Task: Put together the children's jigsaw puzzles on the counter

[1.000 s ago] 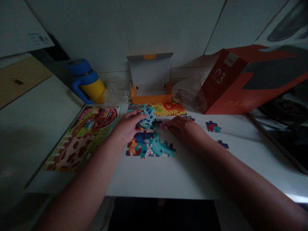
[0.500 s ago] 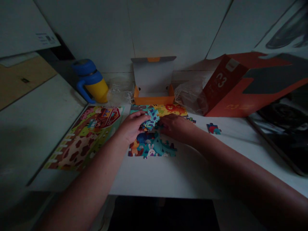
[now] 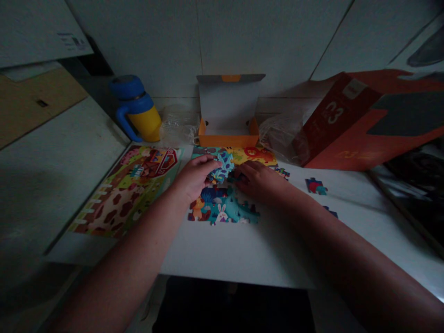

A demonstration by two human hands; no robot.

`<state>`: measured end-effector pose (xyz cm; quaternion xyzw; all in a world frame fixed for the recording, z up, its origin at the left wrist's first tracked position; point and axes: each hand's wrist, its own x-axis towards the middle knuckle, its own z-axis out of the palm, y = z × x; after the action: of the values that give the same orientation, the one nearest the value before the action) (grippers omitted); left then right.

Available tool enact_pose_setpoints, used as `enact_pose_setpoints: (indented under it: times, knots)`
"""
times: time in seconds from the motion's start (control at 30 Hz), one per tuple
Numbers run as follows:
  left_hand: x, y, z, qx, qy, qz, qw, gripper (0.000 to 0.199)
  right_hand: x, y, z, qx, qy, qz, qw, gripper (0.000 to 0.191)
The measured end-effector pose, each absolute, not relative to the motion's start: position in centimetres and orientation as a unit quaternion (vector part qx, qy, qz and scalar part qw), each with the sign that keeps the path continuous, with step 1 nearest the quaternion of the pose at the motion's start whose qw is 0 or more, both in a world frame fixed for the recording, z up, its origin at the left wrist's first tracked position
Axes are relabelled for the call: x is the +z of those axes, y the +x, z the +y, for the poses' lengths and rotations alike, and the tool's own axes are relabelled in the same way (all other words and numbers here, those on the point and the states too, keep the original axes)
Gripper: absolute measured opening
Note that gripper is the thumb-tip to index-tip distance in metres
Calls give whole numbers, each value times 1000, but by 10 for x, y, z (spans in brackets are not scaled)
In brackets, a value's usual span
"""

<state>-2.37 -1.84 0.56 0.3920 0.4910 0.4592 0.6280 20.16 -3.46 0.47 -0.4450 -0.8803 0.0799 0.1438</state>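
Note:
My left hand [image 3: 199,178] is closed around a small bunch of jigsaw pieces [image 3: 224,167], pale blue with leaf shapes, held above the table. My right hand [image 3: 258,180] is beside it, palm down with curled fingers on a dark blue-green jigsaw piece [image 3: 239,177], mostly hidden beneath them. Just below both hands lies a joined section of jigsaw [image 3: 222,206] with a white rabbit, a brown animal and a teal creature. Behind the hands is a colourful picture sheet [image 3: 258,155] with a lion, partly covered.
A farm picture sheet [image 3: 121,199] lies at left. At the back stand a blue-and-yellow jug [image 3: 144,120], an open orange box [image 3: 229,140] and clear plastic wrapping [image 3: 282,136]. A large red box [image 3: 347,125] is at right. Loose jigsaw pieces [image 3: 315,186] lie before it.
The view has shifted slightly, bringing another loose piece into sight beside my right forearm. Both hands stay in nearly the same place, and the bunch in my left hand is turned a little.

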Motion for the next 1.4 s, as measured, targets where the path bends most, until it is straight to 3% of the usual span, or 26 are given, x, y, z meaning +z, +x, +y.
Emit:
enact_pose_setpoints:
  times: [0.47,1.4]
  knots:
    - [11,-21,-21,459,388,489,632,35,5,199,-35,142,-365,-902,183,18]
    - [9,-23,-19,455,393,493,629,35,12,206,-39,149,-326,-922,144,27]
